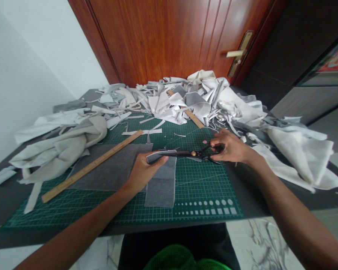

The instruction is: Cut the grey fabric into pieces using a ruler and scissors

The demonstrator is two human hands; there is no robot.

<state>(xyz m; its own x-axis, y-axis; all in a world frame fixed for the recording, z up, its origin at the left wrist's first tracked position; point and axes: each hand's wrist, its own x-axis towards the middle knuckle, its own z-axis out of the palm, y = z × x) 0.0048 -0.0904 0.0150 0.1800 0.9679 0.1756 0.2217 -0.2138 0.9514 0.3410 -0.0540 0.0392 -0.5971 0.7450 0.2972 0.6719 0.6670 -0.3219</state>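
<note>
My left hand (145, 168) grips the upper end of a narrow grey fabric strip (160, 189), thumb on top. The strip's lower part hangs down over the green cutting mat (202, 187). In my right hand (228, 146) are black scissors (193, 153) with a brass pivot, fingers through the handle loops. The blades point left and lie along the strip's top edge, close to my left thumb. A larger grey fabric piece (107, 165) lies flat on the mat beside my left hand, with a wooden ruler (92, 167) slanting across it.
A heap of white and grey fabric scraps (169, 105) runs along the back of the table, with a second wooden ruler (193, 117) in it. Crumpled beige cloth (64, 150) lies at left, white cloth (301, 153) at right. A wooden door (169, 37) stands behind.
</note>
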